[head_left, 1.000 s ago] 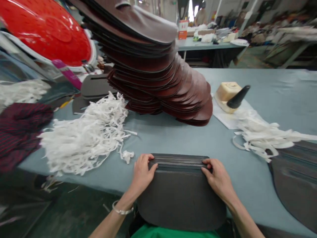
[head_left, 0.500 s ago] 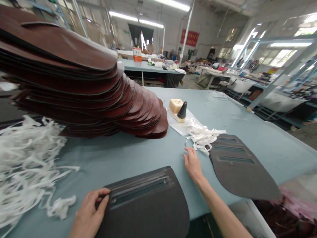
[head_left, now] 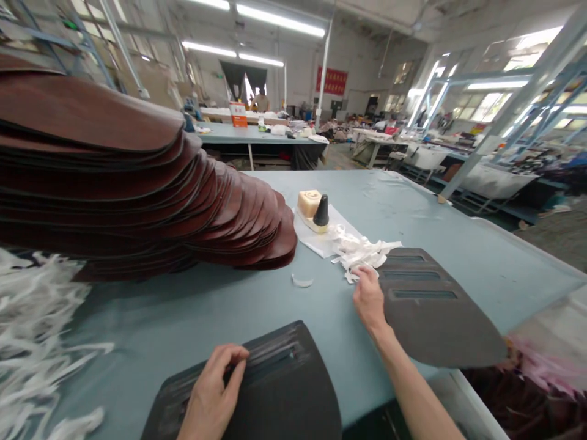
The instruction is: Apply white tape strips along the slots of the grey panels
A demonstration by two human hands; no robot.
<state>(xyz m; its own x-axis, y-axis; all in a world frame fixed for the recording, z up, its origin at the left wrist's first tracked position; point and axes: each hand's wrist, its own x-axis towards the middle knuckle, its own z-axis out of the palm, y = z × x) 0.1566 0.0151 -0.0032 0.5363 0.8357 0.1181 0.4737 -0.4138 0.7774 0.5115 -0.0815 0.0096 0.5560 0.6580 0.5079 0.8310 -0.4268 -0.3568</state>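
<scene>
Left grip (head_left: 211, 391) on slotted dark panel (head_left: 293, 397)

Fluorescent ceiling lights (head_left: 279, 19), red wall banner (head_left: 331, 80), bright factory windows (head_left: 488, 107), distant blue-topped workbench (head_left: 257, 135)

- A big factory workshop with long ceiling lights (head_left: 279, 20) and steel frames (head_left: 518, 104)
- A long work table (head_left: 403, 201) covered in pale blue cloth
- A leaning stack of brown cut panels (head_left: 137, 183)
- Dark cut panels (head_left: 293, 391) with slots, lying on the table
- Another table (head_left: 247, 137) further off, with a person (head_left: 260, 102) behind it
</scene>
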